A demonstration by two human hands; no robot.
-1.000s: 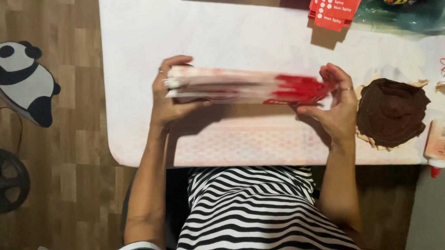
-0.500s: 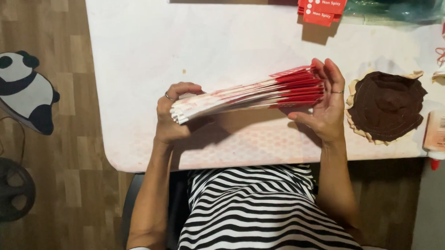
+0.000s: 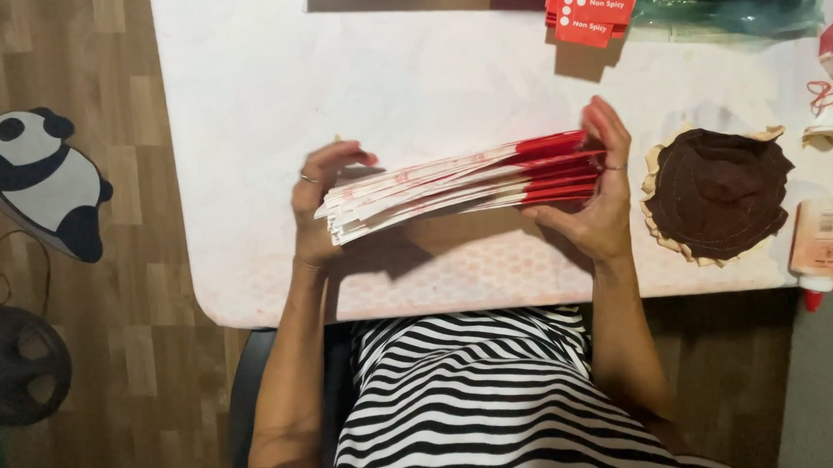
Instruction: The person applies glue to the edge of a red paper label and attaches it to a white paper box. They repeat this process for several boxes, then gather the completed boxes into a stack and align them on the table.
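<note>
I hold a thick stack of flat red-and-white paper sheets [image 3: 461,182] edge-on above the white table [image 3: 247,129]. My left hand [image 3: 319,205] grips the stack's white end, fingers curled over the top. My right hand [image 3: 600,195] clasps the red end, palm against the edges and thumb underneath. The stack tilts slightly, its red end higher and farther from me.
A brown round fabric piece [image 3: 718,194] lies right of my right hand. A glue bottle [image 3: 818,248] sits at the table's right edge. Red printed cartons [image 3: 593,11] and a green bag [image 3: 731,1] lie at the far edge. A panda-shaped mat [image 3: 41,182] is on the wooden floor.
The stack has turned from level to tilted, its red end raised and fanned a little. My right hand shifted from under the end to flat against it.
</note>
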